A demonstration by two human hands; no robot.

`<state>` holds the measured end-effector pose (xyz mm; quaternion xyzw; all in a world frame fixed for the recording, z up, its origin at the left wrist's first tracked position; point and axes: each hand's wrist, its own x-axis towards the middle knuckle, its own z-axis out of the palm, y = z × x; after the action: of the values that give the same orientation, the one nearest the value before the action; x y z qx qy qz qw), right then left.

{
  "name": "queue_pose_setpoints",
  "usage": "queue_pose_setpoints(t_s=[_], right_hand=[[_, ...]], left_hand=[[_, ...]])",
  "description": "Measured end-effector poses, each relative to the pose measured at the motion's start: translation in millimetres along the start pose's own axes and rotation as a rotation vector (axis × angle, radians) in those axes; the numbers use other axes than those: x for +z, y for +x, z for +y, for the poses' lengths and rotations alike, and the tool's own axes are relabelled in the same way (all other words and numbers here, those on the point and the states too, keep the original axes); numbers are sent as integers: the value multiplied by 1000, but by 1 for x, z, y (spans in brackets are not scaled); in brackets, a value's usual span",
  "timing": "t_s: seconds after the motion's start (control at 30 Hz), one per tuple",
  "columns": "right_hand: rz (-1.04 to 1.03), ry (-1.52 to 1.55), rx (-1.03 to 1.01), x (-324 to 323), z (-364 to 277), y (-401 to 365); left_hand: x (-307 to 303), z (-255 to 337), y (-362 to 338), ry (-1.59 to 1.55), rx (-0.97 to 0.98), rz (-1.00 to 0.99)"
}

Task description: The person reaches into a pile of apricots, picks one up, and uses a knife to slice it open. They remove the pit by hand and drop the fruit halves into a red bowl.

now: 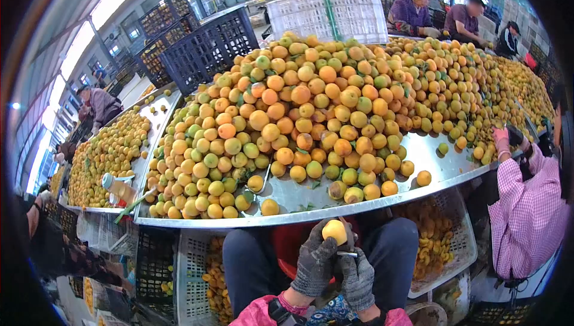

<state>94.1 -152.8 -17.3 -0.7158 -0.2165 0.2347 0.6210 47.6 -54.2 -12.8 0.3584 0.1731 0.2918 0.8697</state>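
My left hand [315, 264], in a dark grey knitted glove, grips a yellow-orange fruit [335, 231] between its fingers, above my lap. Close beside it, my right hand [357, 278], gloved the same way, is closed around a small metal tool [347, 253] just below the fruit. The two hands nearly touch. A red bucket [288, 248] stands between my knees, partly hidden by the hands. In front of me rises a large heap of orange and yellow-green fruit [299, 111] on a metal table [299, 216].
A white crate [190, 278] at my left and another [463, 248] at my right hold fruit pieces. Behind the heap stand a dark crate [209, 45] and a white crate [329, 15]. A person in a pink checked top [526, 212] works at right; several others sit farther back.
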Motion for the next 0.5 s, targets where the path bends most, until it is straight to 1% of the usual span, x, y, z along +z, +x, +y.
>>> queue_pose_setpoints(t_s=[0.13, 0.2, 0.23, 0.3, 0.33, 0.37, 0.4, 0.5], right_hand=[[0, -27, -67, 4, -1, -8], [8, -155, -119, 4, 7, -8], [22, -64, -70, 8, 0, -10], [58, 7, -63, 15, 8, -12], [8, 27, -91, 18, 10, -12], [36, 5, -191, 19, 13, -12], [77, -21, -288, 18, 15, -14], [-20, 20, -294, 16, 12, -15]], left_hand=[[0, 5, -12, 82, 59, 44], [7, 10, -18, 49, 27, 70], [5, 6, -19, 34, 56, 100], [11, 17, -30, -90, 40, 64], [7, 11, -31, -82, 35, 124], [13, 20, -31, -82, 20, 177], [20, 28, -37, -47, 79, 127], [24, 31, -41, -107, 115, 109]])
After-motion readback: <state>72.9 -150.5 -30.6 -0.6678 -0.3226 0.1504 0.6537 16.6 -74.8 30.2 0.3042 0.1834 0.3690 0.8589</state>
